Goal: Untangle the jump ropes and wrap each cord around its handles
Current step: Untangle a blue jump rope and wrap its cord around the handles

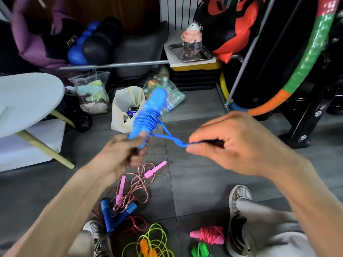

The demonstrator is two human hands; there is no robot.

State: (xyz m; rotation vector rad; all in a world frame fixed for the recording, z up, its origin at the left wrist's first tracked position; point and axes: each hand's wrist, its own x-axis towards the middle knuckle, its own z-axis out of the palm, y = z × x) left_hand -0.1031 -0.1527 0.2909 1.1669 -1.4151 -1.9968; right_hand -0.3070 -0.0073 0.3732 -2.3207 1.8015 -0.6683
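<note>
Blue rope nearly wrapped, held up over the floor pile

Your left hand (128, 151) grips the bottom of the blue handles (148, 112), cord coiled round their middle, while your right hand (232, 143) pinches the loose blue cord (167, 138) just beside them, pulled fairly tight.

Bare forearms, light grey trousers (269, 229) and worn whitish mesh sneakers (239, 197) with striped toes.

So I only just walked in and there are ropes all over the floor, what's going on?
A person is winding up jump ropes. The left hand grips the blue handles, already wrapped in coils, while the right hand pinches the blue cord. A pink rope lies wound on the floor; the pink-handled rope is a loose heap.
</note>
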